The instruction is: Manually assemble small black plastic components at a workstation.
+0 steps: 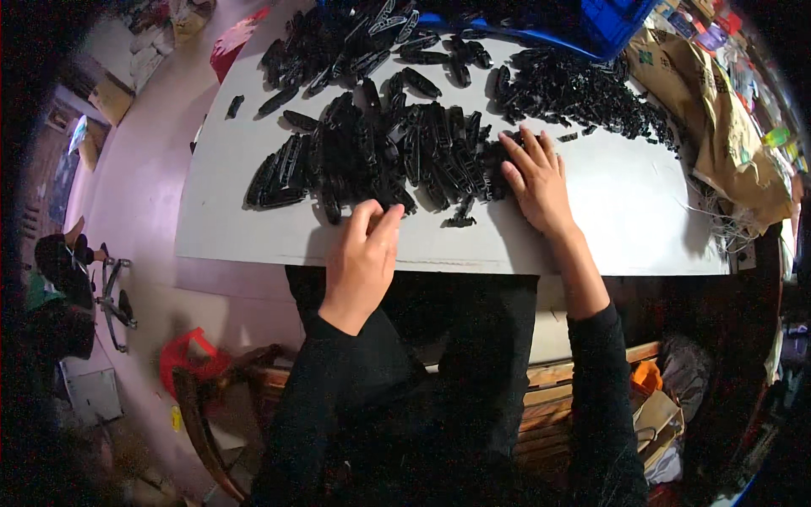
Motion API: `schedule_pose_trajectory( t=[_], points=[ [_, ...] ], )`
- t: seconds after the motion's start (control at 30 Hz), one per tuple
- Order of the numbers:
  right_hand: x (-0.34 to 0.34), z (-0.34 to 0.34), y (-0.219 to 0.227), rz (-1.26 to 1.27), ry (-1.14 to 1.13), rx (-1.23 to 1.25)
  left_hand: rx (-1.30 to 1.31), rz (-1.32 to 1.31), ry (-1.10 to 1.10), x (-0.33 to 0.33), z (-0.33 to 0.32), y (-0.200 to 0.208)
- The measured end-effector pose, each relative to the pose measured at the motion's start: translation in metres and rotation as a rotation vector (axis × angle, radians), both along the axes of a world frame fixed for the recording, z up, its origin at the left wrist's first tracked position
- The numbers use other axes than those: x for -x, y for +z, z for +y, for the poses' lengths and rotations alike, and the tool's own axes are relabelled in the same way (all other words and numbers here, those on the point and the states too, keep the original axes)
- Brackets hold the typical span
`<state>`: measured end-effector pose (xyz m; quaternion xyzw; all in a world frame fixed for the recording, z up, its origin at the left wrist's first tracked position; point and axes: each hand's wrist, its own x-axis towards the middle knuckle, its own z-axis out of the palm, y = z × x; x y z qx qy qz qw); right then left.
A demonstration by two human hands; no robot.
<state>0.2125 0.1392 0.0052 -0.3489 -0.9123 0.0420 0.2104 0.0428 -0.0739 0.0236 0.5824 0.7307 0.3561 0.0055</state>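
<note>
A heap of long, narrow black plastic parts (359,144) lies across the middle of a white table (608,220). Close to the table's front edge, my left hand (361,266) has its fingers curled at the near side of this heap. Its thumb tip meets the dark parts, and whatever lies between the fingers is hidden. My right hand (541,186) rests at the heap's right end, fingers spread and fingertips on or beside the parts. One small black piece (460,215) sits in front of the heap, between my hands.
More long black parts (338,42) are piled at the far left. A mound of small black pieces (583,89) spreads at the far right, near a blue crate (604,29). Brown sacking (701,110) borders the table's right side. A wooden bench (549,406) stands below.
</note>
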Motion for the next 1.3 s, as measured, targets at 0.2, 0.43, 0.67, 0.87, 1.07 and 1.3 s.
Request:
schedule_pose_trajectory(
  t=[0.2, 0.43, 0.67, 0.87, 1.07, 1.3],
  points=[
    [0.006, -0.067, 0.018, 0.244, 0.235, 0.067, 0.087, 0.076, 0.184, 0.001, -0.006, 0.004],
    [0.013, -0.084, 0.009, 0.206, 0.286, 0.088, 0.033, -0.528, 0.155, 0.005, -0.022, 0.001],
    [0.008, -0.14, 0.031, 0.79, 0.206, 1.358, -0.021, -1.267, 0.033, -0.018, -0.042, 0.011],
    [0.018, -0.161, 0.035, 0.842, 0.174, 1.592, 0.042, -1.142, -0.015, -0.037, -0.037, 0.02],
    [0.013, -0.167, 0.026, 0.933, 0.13, 1.511, -0.034, -0.777, -0.216, -0.045, -0.034, 0.008],
    [0.0, -0.159, 0.024, 0.873, 0.145, 1.506, 0.077, -0.884, -0.287, -0.055, -0.036, 0.012]
  ],
)
